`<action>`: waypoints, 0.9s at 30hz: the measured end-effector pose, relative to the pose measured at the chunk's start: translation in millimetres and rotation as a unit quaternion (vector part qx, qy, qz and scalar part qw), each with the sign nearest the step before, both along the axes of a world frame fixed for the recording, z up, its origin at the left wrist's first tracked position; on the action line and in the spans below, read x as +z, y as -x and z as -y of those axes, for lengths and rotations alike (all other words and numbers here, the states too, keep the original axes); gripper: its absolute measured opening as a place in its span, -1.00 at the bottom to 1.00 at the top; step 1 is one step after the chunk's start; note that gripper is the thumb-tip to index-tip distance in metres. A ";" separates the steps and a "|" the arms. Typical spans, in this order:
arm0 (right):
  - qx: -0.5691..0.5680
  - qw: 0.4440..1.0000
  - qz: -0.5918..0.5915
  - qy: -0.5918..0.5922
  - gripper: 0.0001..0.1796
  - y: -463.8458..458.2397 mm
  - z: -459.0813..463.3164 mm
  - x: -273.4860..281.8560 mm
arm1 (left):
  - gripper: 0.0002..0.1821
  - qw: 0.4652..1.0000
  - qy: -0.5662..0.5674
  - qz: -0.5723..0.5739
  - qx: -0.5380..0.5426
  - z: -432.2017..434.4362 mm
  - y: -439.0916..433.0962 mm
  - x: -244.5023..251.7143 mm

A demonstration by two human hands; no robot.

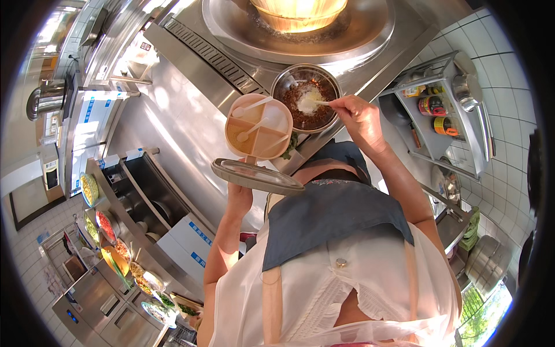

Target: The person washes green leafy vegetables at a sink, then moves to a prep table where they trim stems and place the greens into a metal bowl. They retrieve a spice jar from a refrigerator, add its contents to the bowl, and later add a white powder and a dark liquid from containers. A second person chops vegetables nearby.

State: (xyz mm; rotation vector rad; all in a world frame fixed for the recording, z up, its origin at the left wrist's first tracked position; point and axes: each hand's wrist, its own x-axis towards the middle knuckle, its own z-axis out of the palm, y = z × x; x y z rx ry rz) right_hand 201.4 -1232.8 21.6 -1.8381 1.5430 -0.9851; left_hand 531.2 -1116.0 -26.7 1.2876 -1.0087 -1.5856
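My right hand [357, 119] pinches the handle of a small white spoon [321, 103]. Its bowl end is in a heap of white powder [308, 97] on dark reddish-brown chopped or flaked food [299, 118], inside a stainless steel bowl [281, 82]. Beside that bowl, my left hand [239, 200] holds a pink seasoning box [232, 145] from below, its fingers partly hidden by the hinged lid [258, 175], which hangs open towards me. The box has several compartments with pale and yellowish seasonings, and more small white spoons [252, 130] lie in it.
A large wok [225, 37] holding a wooden steamer bucket [299, 19] is set in the steel stove counter [195, 56] ahead. Bottles [429, 105] stand on a metal rack [416, 126] at right. Plates of cut vegetables [105, 224] line the left counter.
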 end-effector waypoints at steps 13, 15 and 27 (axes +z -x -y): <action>0.083 0.972 -0.106 0.195 -0.73 -9.1 -7.6 8.6 | -0.64 0.999 0.037 -0.015 -0.001 4.6 9.2 4.9; 0.153 0.972 -0.063 0.166 -0.75 -24.3 -13.2 9.5 | -0.55 0.999 0.024 -0.018 -0.042 7.6 6.1 3.9; 0.154 0.974 0.067 -0.155 -0.84 -73.5 -11.2 -22.4 | -0.51 0.994 -0.013 0.043 -0.096 10.5 6.0 -12.9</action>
